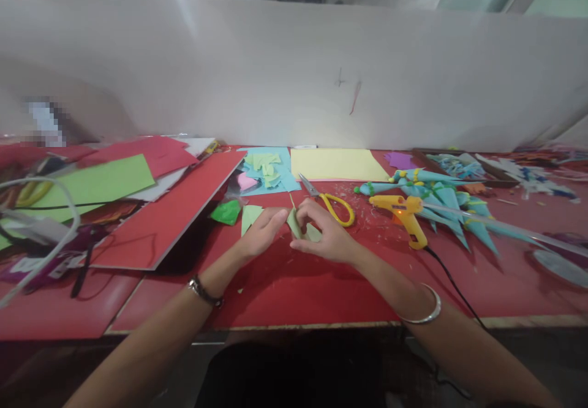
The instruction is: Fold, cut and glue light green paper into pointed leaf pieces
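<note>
Above the red table [294,298], my right hand [324,231] is closed around a small pale green paper piece [294,223], which looks folded or curled. My left hand [266,230] is just left of that paper, its fingers held together and thumb up; whether it grips anything cannot be made out. A thin stick-like tip rises from the paper. Behind my right hand lie scissors with yellow handles [339,209], blades to the upper left. Another light green piece [250,217] lies by my left hand, partly covered by it.
Right: a yellow glue gun [404,213] with a black cord, blue paper cones [443,203] and a tray of scraps [496,178]. Behind: a yellow sheet [337,164] and green slips [264,168]. Left: a red board [174,215], a green packet [226,212], cables and coloured sheets.
</note>
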The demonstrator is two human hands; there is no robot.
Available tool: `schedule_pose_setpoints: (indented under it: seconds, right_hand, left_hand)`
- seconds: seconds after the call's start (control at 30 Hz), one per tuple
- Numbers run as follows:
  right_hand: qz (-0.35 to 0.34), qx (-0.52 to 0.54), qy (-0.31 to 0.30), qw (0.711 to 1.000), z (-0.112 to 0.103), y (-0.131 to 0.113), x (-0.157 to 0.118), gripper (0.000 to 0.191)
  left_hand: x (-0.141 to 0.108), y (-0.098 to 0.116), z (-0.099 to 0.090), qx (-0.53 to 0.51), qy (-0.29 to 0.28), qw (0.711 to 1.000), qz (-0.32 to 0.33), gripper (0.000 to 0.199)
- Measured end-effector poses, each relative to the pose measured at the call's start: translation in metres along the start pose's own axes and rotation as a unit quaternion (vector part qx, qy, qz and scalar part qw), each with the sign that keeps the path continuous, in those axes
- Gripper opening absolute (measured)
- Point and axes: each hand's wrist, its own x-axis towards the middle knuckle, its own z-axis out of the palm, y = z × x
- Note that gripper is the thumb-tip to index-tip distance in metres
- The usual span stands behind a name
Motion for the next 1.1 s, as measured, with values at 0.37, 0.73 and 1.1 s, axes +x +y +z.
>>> schedule_pose_setpoints:
  seconds: [0.37,0.73,1.1]
  right_hand:
    - [-0.008,-0.020,-0.007,1.000,-0.0004,0.0001,0.0004,0.030]
    - [0.031,0.008,0.005,0.999,-0.0005,-0.0010,-0.0003,0.029]
    - [0.101,0.119,0.017,0.988,-0.0002,-0.0008,-0.0023,0.020]
  left_hand:
    - [0.0019,-0.0021,-0.0004,-0.042,-0.022,0.999,-0.004,0.048]
    - [0.0004,-0.0038,0.0007,-0.087,-0.026,0.996,-0.020,0.047]
    - [0.0011,0.0000,0.0005,-0.108,-0.059,0.991,-0.053,0.024]
